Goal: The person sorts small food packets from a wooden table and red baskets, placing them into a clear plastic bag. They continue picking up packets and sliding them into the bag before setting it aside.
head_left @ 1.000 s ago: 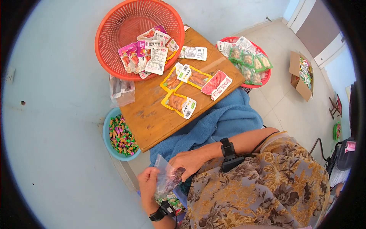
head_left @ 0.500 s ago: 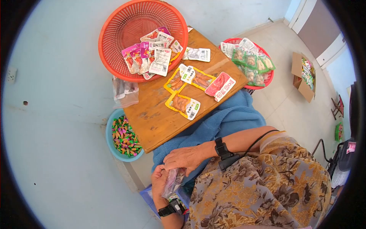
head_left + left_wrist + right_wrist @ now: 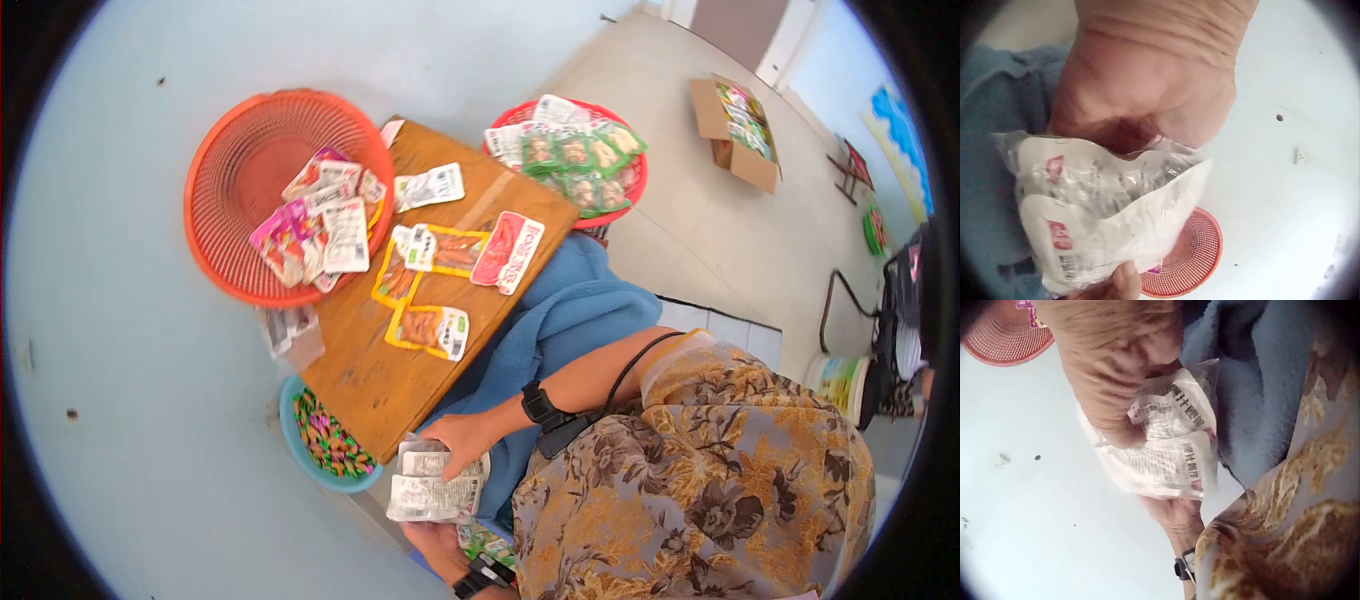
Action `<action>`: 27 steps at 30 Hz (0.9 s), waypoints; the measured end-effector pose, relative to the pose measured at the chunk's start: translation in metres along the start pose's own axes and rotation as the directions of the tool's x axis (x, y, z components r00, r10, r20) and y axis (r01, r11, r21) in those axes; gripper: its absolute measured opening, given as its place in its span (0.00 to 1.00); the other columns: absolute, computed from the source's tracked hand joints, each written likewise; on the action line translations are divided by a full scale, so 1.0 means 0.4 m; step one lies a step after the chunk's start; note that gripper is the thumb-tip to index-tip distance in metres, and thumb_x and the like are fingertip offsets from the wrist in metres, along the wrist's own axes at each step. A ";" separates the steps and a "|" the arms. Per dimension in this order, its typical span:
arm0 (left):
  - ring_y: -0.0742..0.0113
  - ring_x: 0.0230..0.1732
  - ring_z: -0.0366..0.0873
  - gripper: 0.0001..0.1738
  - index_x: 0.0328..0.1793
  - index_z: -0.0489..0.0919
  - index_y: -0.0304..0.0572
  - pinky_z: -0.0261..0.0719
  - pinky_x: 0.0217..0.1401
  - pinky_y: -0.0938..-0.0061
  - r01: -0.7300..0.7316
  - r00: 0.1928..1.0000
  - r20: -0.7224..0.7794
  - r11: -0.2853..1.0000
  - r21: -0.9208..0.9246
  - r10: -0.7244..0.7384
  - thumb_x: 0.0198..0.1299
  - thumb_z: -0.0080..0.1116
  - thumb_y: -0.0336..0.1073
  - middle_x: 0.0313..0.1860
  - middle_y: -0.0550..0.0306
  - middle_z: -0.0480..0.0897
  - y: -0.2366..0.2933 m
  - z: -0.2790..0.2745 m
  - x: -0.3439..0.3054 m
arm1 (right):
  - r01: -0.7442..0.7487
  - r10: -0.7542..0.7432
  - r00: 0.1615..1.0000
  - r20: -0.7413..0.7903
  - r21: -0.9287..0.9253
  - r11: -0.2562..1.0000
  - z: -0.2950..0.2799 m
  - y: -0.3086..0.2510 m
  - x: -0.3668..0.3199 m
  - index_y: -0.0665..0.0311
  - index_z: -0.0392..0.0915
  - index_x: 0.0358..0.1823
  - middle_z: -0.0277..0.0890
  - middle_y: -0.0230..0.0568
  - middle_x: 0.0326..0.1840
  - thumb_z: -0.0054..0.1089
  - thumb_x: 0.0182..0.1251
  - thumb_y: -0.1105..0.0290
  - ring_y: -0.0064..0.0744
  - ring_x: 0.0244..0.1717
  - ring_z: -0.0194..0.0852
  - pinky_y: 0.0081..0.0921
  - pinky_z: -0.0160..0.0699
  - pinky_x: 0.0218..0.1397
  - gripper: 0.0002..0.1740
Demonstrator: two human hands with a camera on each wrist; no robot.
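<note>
Both hands hold a clear plastic bag with white printed packets inside, at the near corner of the table. My left hand grips it from below; in the left wrist view its fingers are mostly hidden behind the bag. From the opposite side my right hand grips the bag, thumb lying across the printed face. Two overlapping white packets with dark lettering and small red marks show through the plastic. Beneath the hands, partly hidden, are green and white packets.
On the wooden table lie yellow-edged food packets, a red packet and a white one. An orange basket holds more packets. A blue basin of wrapped sweets, a red basket and a cardboard box stand around.
The hands were together at the bag's top edge, dark contents showing through it; now they hold it from opposite sides, white printed packets facing up. The head view has shifted.
</note>
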State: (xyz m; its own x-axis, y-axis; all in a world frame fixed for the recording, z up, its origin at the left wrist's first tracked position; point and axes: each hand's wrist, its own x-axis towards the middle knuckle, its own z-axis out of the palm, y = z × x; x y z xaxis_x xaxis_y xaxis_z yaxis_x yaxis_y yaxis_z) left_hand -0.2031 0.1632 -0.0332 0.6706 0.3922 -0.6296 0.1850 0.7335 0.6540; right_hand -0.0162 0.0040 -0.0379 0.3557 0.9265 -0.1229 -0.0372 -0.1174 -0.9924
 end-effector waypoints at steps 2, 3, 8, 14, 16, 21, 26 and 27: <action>0.43 0.72 0.69 0.45 0.80 0.60 0.42 0.73 0.69 0.45 -0.074 0.997 -0.011 0.997 -0.013 0.074 0.71 0.39 0.70 0.78 0.43 0.65 0.008 0.074 -0.034 | -0.112 0.117 0.993 -0.023 0.137 0.984 -0.017 -0.012 -0.013 0.70 0.79 0.54 0.85 0.48 0.50 0.77 0.46 0.65 0.36 0.51 0.85 0.32 0.83 0.52 0.32; 0.43 0.74 0.67 0.47 0.82 0.57 0.41 0.72 0.69 0.42 -0.002 1.000 0.025 0.992 -0.130 0.005 0.71 0.39 0.70 0.78 0.41 0.65 0.013 0.101 -0.053 | -0.172 0.184 0.982 -0.045 0.195 0.966 -0.031 -0.021 -0.024 0.69 0.79 0.56 0.85 0.46 0.50 0.77 0.47 0.65 0.34 0.51 0.84 0.31 0.83 0.53 0.33; 0.45 0.66 0.76 0.42 0.80 0.57 0.39 0.79 0.63 0.45 -0.041 0.975 0.219 0.938 0.344 -0.038 0.67 0.62 0.49 0.71 0.44 0.73 -0.007 0.164 -0.054 | -0.242 0.314 0.945 -0.089 0.455 0.857 -0.090 -0.036 -0.084 0.72 0.74 0.59 0.83 0.46 0.52 0.78 0.54 0.62 0.32 0.53 0.83 0.30 0.84 0.54 0.35; 0.52 0.62 0.80 0.39 0.76 0.61 0.33 0.81 0.62 0.58 -0.030 0.974 0.226 0.979 0.204 -0.018 0.62 0.65 0.32 0.67 0.45 0.76 -0.017 0.304 0.027 | -0.057 0.156 0.983 -0.093 0.660 0.749 -0.186 -0.022 -0.153 0.69 0.69 0.64 0.80 0.44 0.58 0.77 0.54 0.72 0.31 0.53 0.82 0.28 0.84 0.54 0.37; 0.54 0.61 0.80 0.37 0.75 0.62 0.29 0.81 0.63 0.60 -0.009 0.975 0.220 0.983 0.183 -0.032 0.61 0.66 0.28 0.66 0.44 0.76 -0.011 0.383 0.024 | -0.032 0.137 0.986 -0.097 0.693 0.721 -0.239 -0.069 -0.200 0.70 0.68 0.65 0.80 0.45 0.59 0.78 0.53 0.75 0.31 0.55 0.82 0.28 0.84 0.56 0.38; 0.56 0.60 0.80 0.34 0.73 0.65 0.29 0.81 0.62 0.60 0.004 0.867 0.485 0.973 0.229 -0.117 0.68 0.64 0.40 0.66 0.46 0.77 -0.043 0.507 0.100 | 0.007 0.232 0.924 -0.303 0.622 0.783 -0.381 -0.106 -0.283 0.69 0.70 0.65 0.80 0.43 0.59 0.78 0.53 0.76 0.30 0.58 0.80 0.30 0.80 0.60 0.37; 0.56 0.61 0.79 0.27 0.66 0.73 0.28 0.78 0.65 0.59 -0.214 0.864 0.503 0.898 0.384 -0.009 0.75 0.52 0.47 0.63 0.47 0.78 -0.067 0.580 0.213 | 0.348 0.211 0.697 -0.685 0.581 0.736 -0.554 -0.119 -0.346 0.69 0.71 0.64 0.82 0.45 0.57 0.73 0.55 0.80 0.36 0.55 0.83 0.37 0.83 0.60 0.33; 0.54 0.63 0.77 0.26 0.65 0.73 0.27 0.76 0.66 0.58 -0.498 0.830 0.525 0.676 0.544 0.189 0.76 0.51 0.45 0.63 0.45 0.78 -0.070 0.562 0.261 | 0.377 0.236 0.623 -0.745 0.551 0.744 -0.602 -0.112 -0.363 0.69 0.71 0.64 0.81 0.46 0.57 0.72 0.55 0.81 0.38 0.55 0.83 0.39 0.85 0.59 0.33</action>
State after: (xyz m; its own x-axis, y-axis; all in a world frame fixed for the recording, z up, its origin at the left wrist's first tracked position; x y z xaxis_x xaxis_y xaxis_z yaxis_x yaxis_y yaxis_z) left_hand 0.0229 0.0587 -0.0230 0.9686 0.1728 -0.1787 0.1817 -0.0013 0.9834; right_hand 0.1588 -0.2113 0.0264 0.9090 0.2833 -0.3058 -0.4085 0.4594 -0.7887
